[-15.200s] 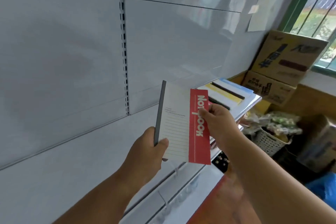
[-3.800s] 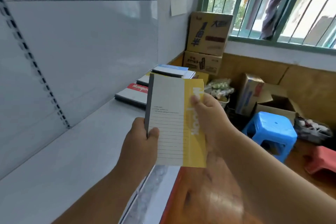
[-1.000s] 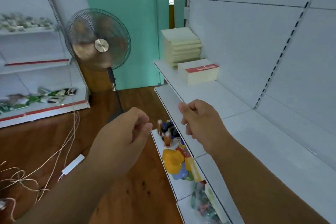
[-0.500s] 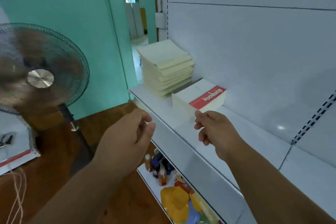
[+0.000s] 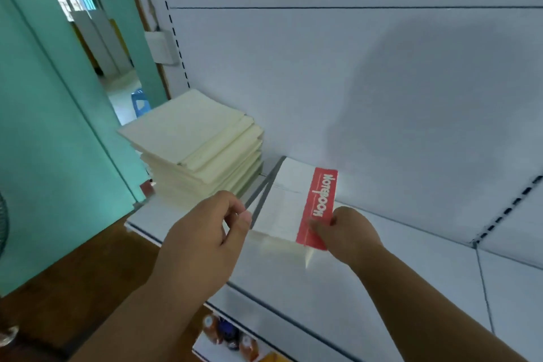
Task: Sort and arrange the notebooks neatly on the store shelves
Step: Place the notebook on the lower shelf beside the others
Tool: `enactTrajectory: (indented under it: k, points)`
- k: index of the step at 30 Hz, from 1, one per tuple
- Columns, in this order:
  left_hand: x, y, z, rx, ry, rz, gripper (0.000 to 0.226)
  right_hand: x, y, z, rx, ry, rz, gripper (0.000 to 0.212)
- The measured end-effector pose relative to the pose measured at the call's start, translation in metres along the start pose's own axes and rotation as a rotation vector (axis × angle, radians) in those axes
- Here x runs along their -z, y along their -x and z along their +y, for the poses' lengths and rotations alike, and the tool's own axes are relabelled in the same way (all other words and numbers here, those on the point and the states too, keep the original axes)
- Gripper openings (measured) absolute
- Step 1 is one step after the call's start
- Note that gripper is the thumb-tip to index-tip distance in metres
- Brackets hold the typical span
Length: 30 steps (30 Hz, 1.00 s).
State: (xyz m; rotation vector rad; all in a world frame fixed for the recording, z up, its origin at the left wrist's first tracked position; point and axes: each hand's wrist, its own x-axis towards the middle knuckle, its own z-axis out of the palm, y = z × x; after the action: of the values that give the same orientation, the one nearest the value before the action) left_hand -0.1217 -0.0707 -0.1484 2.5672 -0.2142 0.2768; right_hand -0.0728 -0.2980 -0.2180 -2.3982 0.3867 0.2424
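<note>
Where half a second ago both hands hung loosely curled and holding nothing in front of the shelf [image 5: 382,288], they now grip the top notebook [image 5: 289,203] of the short stack with the red band. The left hand [image 5: 205,232] pinches the near corner at the grey spine, thumb and fingers closed on it; the right hand [image 5: 343,232] pinches the near end of the red band, its fingertips blurred. That near edge looks lifted a little off the books beneath, though blur makes it hard to be sure. The view has also drawn closer, so the fan from the earlier frame is now only a sliver at the left edge.

The notebook lies on the white shelf with its far edge near the back panel [image 5: 382,82]. Just beside it on the left stands a taller pile of cream pads [image 5: 194,144], its corners fanned unevenly, close to the grey spine but apart from it. To the right, bare shelf runs on past the slotted upright [image 5: 505,209]. The shelf's front edge passes below the hands, with bottles [image 5: 229,335] on the lower shelf underneath and wooden floor [image 5: 73,288] to the left.
</note>
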Motion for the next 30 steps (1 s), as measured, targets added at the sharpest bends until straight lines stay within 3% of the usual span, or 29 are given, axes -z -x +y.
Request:
enactTrajectory:
  k: [3, 6, 7, 9, 11, 14, 16, 18, 23, 24, 26, 28, 30]
  points:
    - [-0.01, -0.027, -0.013, -0.052, 0.009, -0.045, 0.018, 0.009, 0.021, -0.009, -0.031, -0.07, 0.18, 0.025]
    - [-0.014, -0.052, -0.018, -0.018, 0.149, -0.151, 0.043, 0.012, 0.048, -0.035, -0.014, -0.673, 0.298, 0.019]
    - [-0.013, -0.058, -0.018, 0.014, 0.265, -0.195, 0.038, 0.013, 0.059, -0.05, 0.017, -0.866, 0.275, 0.019]
    - [-0.007, -0.067, -0.021, 0.073, 0.514, -0.223, 0.014, 0.011, 0.067, -0.07, 0.07, -0.971, 0.309, 0.028]
    - [0.002, -0.073, -0.031, 0.043, 0.551, -0.139, 0.012, 0.001, 0.058, -0.077, -0.009, -0.868, 0.421, 0.048]
    - [0.009, -0.079, -0.056, -0.032, 0.473, -0.076, 0.015, -0.022, 0.033, -0.067, -0.256, -0.276, 0.475, 0.067]
    - [0.01, -0.08, -0.068, -0.043, 0.496, -0.124, 0.017, -0.04, 0.021, -0.058, -0.365, -0.054, 0.341, 0.061]
    - [0.01, -0.08, -0.076, -0.062, 0.48, -0.162, 0.017, -0.049, 0.019, -0.055, -0.405, -0.041, 0.295, 0.046]
    - [0.008, -0.081, -0.082, -0.08, 0.528, -0.157, 0.02, -0.036, 0.044, -0.066, -0.35, 0.113, 0.569, 0.024]
    - [0.008, -0.08, -0.08, -0.077, 0.549, -0.148, 0.019, -0.034, 0.052, -0.071, -0.281, 0.025, 0.641, 0.024]
    - [0.006, -0.079, -0.071, -0.066, 0.617, -0.128, 0.016, -0.03, 0.068, -0.083, -0.143, -0.44, 0.706, 0.025]
    - [0.002, -0.077, -0.056, -0.06, 0.673, -0.162, 0.008, -0.025, 0.086, -0.091, -0.051, -0.911, 0.589, 0.029]
    - [-0.002, -0.07, -0.038, -0.087, 0.694, -0.28, 0.012, -0.017, 0.103, -0.083, 0.027, -1.14, 0.441, 0.036]
